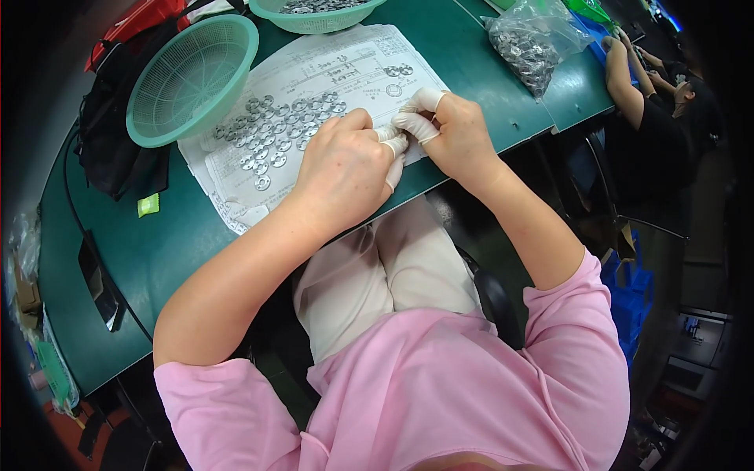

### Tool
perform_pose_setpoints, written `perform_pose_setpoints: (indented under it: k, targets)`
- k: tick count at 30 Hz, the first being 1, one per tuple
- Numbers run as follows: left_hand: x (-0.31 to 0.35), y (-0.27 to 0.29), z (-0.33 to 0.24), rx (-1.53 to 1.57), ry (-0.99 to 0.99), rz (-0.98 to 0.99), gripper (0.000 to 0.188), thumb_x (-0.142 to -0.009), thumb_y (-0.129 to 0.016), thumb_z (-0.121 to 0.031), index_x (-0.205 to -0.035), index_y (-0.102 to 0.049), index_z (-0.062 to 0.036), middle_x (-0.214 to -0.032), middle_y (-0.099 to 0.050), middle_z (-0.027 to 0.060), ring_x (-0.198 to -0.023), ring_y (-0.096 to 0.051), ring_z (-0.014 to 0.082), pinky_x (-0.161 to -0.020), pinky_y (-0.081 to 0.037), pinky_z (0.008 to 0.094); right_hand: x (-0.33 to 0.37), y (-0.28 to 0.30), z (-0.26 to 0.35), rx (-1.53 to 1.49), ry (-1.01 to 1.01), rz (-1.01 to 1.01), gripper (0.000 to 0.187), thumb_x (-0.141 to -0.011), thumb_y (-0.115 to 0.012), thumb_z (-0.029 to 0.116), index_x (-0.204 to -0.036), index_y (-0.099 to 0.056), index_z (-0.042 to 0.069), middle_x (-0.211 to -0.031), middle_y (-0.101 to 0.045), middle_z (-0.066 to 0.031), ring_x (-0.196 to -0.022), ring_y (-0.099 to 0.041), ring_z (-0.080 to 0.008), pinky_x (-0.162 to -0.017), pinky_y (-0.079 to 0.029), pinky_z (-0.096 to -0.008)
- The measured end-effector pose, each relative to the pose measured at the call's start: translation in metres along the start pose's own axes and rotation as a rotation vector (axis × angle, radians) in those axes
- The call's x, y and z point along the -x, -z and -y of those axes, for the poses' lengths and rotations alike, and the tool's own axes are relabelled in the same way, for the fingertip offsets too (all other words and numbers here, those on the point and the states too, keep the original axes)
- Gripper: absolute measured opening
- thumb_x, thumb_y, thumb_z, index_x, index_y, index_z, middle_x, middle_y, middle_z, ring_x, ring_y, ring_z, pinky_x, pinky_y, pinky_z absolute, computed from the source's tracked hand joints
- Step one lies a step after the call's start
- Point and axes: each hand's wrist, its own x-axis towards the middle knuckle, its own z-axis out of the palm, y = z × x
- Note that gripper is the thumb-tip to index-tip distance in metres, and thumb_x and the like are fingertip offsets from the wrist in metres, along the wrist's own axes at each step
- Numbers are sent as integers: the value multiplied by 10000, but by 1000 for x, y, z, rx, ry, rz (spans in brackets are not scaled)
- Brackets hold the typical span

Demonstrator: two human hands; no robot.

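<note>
Holed metal discs [283, 145]: spread on the printed paper [428, 74], ten o'clock from the left hand.
Left hand [395, 149]: fingertips drawn narrow, just beside the right's; cannot tell whether a disc is between.
Right hand [420, 125]: thumb and forefinger narrow; contents likewise hidden.
Finger cots [429, 99]: a light rim pinch, low over the paper, should grip best and catch slips.
Green colander [236, 86]: ten o'clock from the discs, on the surface [181, 228].
</note>
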Motion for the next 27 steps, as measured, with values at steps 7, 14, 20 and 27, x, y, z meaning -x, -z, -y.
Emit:
perform_pose_setpoints:
  k: [7,14,20,27]
  targets:
    - [2,-1,2,66,9,-46,146,-740,-636,-146,-839,-711,-70,-683,-637,76,-794,-571,241,-712,-470,364,0,-2,2,26,-10,-24,142,-812,-705,125,-815,-625,9,-711,-628,-74,-574,-564,-131,-532,-457,-246]
    - [-2,5,12,271,163,-246,233,-782,-646,-113,-1006,-700,-77,-865,-659,114,-879,-600,272,-758,-498,353,-8,16,9,-787,-480,-142,167,-884,-644,195,-907,-613,33,-768,-628,-43,-622,-545,-91,-537,-461,-198]
    - [-1,6,15,321,301,-244,250,-784,-628,-119,-1018,-693,-61,-853,-660,134,-901,-581,298,-795,-478,372,0,11,13,-1816,-906,-158,219,-920,-587,232,-980,-583,21,-843,-600,-44,-682,-527,-85,-539,-477,-175]
    - [-2,5,16,324,312,-239,244,-780,-619,-120,-1001,-698,-53,-785,-662,125,-915,-568,303,-808,-466,383,7,4,22,-2053,-951,-171,285,-922,-574,244,-1021,-544,-22,-885,-583,-59,-715,-528,-94,-552,-496,-170]
